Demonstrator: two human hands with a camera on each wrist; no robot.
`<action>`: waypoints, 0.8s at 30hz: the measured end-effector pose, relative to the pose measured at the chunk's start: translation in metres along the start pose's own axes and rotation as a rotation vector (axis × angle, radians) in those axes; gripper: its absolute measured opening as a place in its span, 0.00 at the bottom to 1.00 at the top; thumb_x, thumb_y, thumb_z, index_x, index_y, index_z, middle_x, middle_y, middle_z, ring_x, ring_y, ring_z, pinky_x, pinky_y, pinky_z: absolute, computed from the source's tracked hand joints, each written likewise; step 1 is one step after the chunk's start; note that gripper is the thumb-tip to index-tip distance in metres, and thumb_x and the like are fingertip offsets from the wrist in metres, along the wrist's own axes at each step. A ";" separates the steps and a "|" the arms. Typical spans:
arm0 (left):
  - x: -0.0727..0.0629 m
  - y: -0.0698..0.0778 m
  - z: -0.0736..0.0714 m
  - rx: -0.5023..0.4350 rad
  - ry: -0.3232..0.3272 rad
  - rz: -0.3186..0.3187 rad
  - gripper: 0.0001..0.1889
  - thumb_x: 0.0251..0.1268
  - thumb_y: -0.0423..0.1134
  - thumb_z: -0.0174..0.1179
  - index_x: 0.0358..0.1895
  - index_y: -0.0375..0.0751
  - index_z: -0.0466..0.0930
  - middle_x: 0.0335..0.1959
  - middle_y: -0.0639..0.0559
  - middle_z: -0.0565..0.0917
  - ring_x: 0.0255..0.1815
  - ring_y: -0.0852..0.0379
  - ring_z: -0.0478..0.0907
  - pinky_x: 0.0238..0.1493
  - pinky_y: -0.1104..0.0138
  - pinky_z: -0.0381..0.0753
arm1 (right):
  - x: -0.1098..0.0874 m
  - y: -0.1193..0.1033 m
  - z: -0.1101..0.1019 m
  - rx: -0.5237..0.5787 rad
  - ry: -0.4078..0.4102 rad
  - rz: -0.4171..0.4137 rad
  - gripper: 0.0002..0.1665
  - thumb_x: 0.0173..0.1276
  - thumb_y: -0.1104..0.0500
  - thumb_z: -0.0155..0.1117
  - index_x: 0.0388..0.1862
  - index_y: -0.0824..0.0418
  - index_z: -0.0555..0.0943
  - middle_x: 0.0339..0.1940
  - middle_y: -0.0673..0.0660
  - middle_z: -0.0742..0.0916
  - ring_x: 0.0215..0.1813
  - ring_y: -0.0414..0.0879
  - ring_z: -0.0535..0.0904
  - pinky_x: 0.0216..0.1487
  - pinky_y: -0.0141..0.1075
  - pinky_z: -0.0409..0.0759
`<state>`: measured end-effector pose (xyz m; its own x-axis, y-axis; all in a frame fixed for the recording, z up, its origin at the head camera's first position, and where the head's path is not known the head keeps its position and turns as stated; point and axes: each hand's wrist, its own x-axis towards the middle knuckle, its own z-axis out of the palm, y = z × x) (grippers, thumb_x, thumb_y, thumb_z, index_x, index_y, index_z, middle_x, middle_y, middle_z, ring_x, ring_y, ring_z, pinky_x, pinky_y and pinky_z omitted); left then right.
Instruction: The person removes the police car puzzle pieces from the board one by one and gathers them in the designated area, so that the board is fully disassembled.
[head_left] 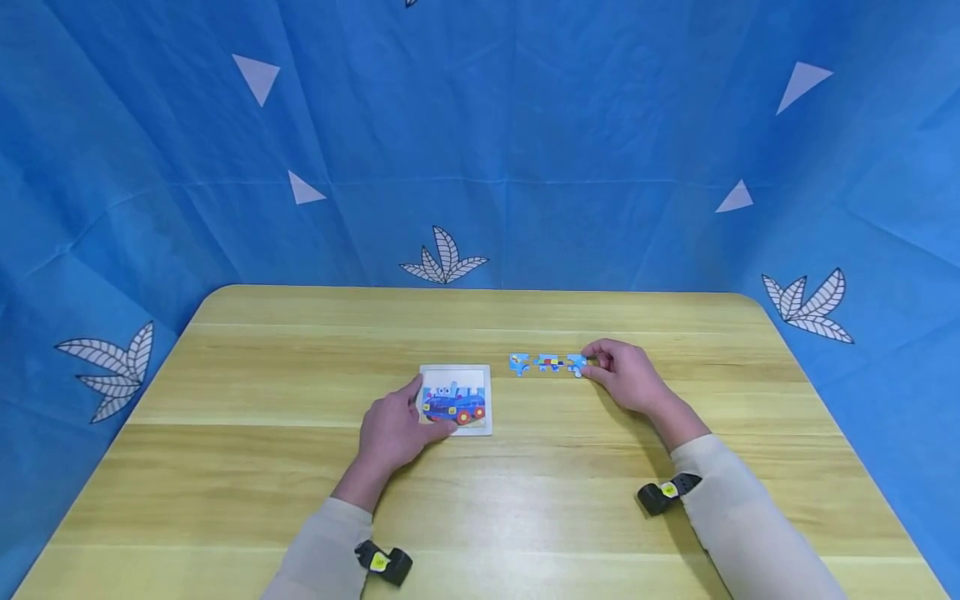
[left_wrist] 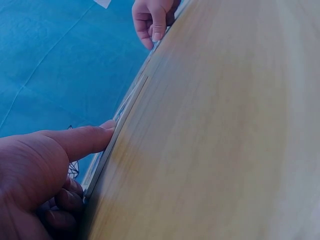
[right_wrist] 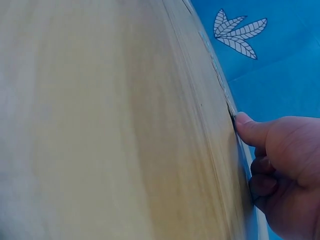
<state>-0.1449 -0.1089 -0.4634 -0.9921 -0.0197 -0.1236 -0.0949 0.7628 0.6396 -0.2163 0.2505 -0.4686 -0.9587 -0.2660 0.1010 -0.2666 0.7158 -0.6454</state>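
A white-framed jigsaw puzzle board (head_left: 488, 402) lies on the table, its lower part showing a blue vehicle with red and yellow wheels. My left hand (head_left: 396, 427) grips the board's lower left corner, thumb along the near edge and fingers at the left side. Right of the board, three blue puzzle pieces form a row: a left piece (head_left: 518, 363), a middle piece (head_left: 549, 362) and a right piece (head_left: 575, 363). Thumb and index finger of my right hand (head_left: 630, 377) pinch the right piece at its outer edge. In the right wrist view that thumb (right_wrist: 246, 127) meets the tabletop; the piece hardly shows.
The wooden table (head_left: 525, 517) has rounded far corners. Behind it hangs a blue cloth (head_left: 510, 150) with white triangles and leaf drawings, reaching down both sides. Black wrist cameras sit on both sleeves, the left camera (head_left: 386, 563) and the right camera (head_left: 663, 495) low over the table.
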 end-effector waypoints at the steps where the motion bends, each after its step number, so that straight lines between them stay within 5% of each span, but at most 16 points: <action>1: 0.000 0.000 0.000 -0.001 -0.001 -0.001 0.53 0.47 0.57 0.78 0.74 0.36 0.64 0.12 0.52 0.63 0.15 0.54 0.57 0.20 0.63 0.55 | 0.000 0.000 0.000 -0.002 0.000 0.000 0.12 0.68 0.63 0.69 0.49 0.67 0.82 0.26 0.53 0.75 0.28 0.47 0.68 0.34 0.41 0.67; 24: 0.001 -0.001 0.001 0.007 0.006 0.003 0.53 0.47 0.58 0.78 0.75 0.37 0.65 0.14 0.51 0.64 0.17 0.53 0.59 0.21 0.63 0.55 | -0.008 -0.004 0.003 0.055 0.025 0.071 0.19 0.64 0.56 0.74 0.50 0.64 0.82 0.25 0.54 0.74 0.28 0.48 0.67 0.37 0.44 0.67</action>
<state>-0.1454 -0.1093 -0.4650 -0.9929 -0.0211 -0.1169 -0.0910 0.7677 0.6344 -0.2073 0.2474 -0.4690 -0.9774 -0.1988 0.0720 -0.1925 0.6956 -0.6922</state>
